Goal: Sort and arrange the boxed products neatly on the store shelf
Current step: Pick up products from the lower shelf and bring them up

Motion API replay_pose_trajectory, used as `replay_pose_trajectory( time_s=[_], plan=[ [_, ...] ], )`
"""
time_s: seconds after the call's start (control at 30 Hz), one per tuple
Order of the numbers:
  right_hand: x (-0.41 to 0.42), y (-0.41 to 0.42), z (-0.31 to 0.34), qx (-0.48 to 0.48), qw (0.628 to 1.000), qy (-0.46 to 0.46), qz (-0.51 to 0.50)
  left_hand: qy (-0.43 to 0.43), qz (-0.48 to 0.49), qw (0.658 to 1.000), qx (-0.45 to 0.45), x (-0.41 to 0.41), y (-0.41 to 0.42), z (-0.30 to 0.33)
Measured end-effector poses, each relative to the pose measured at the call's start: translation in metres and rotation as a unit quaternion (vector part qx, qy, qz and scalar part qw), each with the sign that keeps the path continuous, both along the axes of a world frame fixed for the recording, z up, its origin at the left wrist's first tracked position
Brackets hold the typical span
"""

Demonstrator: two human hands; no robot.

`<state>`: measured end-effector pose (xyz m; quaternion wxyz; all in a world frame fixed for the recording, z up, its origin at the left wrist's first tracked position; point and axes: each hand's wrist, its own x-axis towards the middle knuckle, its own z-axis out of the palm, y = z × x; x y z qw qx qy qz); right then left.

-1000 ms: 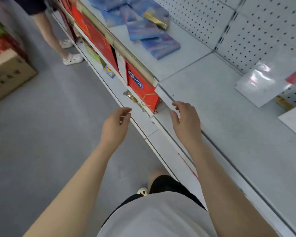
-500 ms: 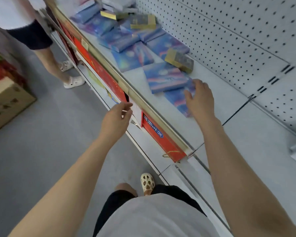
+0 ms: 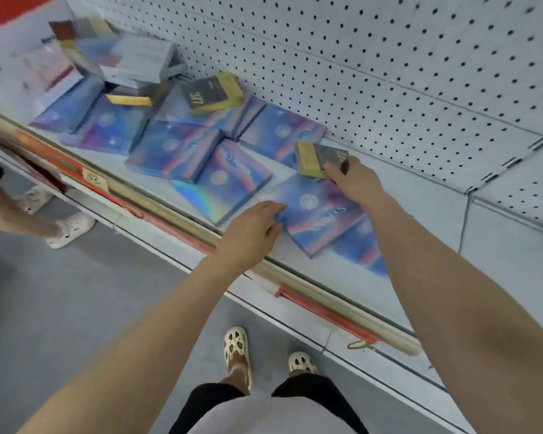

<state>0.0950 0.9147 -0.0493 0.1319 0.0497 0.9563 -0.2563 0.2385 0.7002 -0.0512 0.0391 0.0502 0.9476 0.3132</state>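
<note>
On the shelf (image 3: pixel 420 189), the right hand (image 3: pixel 351 183) clamps a gold-edged box (image 3: pixel 317 159). The left hand (image 3: pixel 251 233) pinches a blue box (image 3: pixel 317 214) by its corner. Tugging could slide the overlapping boxes off the shelf.

On the shelf (image 3: pixel 420 195), a small grey-and-gold box (image 3: pixel 314 158) is gripped by the right hand (image 3: pixel 350 180), resting on the far edge of a blue holographic box (image 3: pixel 317 217) whose near corner is pinched between thumb and fingers of the left hand (image 3: pixel 251 233). More blue boxes (image 3: pixel 226 183) are seen scattered to the left, overlapping at odd angles, with a second grey-and-gold box (image 3: pixel 215 93) lying on top. A white pegboard (image 3: pixel 389 57) is seen behind.
</note>
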Motion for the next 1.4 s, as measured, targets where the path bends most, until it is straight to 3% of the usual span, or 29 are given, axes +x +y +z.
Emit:
replay_pose_trajectory(
  time_s=[0.1, 0.23, 0.4, 0.5, 0.6, 0.77, 0.87, 1.0, 1.13, 1.23, 1.4],
  plan=[
    [0.002, -0.006, -0.003, -0.139, 0.985, 0.045, -0.092, -0.007, -0.083, 0.996, -0.027, -0.022, -0.005, -0.006],
    [0.009, -0.005, 0.01, -0.318, 0.913, 0.106, -0.231, 0.038, -0.115, 0.991, -0.053, -0.036, -0.008, -0.013],
    [0.048, 0.032, 0.026, -0.357, 0.838, 0.201, -0.359, 0.047, -0.126, 0.985, -0.105, -0.051, -0.004, -0.007],
    [0.085, 0.053, 0.028, -0.354, 0.817, 0.222, -0.396, 0.032, -0.179, 0.975, -0.126, -0.063, 0.012, -0.002],
    [0.114, 0.065, 0.027, -0.318, 0.82, 0.244, -0.409, -0.039, -0.198, 0.969, -0.144, -0.077, 0.031, 0.003],
    [0.139, 0.08, 0.024, -0.179, 0.873, 0.235, -0.388, -0.102, -0.187, 0.953, -0.214, -0.095, 0.055, 0.007],
    [0.146, 0.086, 0.018, -0.134, 0.895, 0.212, -0.368, -0.087, -0.152, 0.95, -0.259, -0.091, 0.07, 0.007],
    [0.15, 0.091, 0.014, -0.161, 0.903, 0.182, -0.355, 0.006, -0.164, 0.954, -0.25, -0.086, 0.08, -0.002],
    [0.15, 0.098, 0.013, -0.197, 0.899, 0.167, -0.353, -0.003, -0.155, 0.961, -0.228, -0.095, 0.08, 0.002],
    [0.15, 0.102, 0.01, -0.197, 0.899, 0.156, -0.359, -0.071, -0.119, 0.967, -0.215, -0.095, 0.076, 0.009],
    [0.152, 0.105, 0.008, -0.22, 0.887, 0.161, -0.372, -0.086, -0.076, 0.986, -0.12, -0.089, 0.068, 0.016]
  ],
)
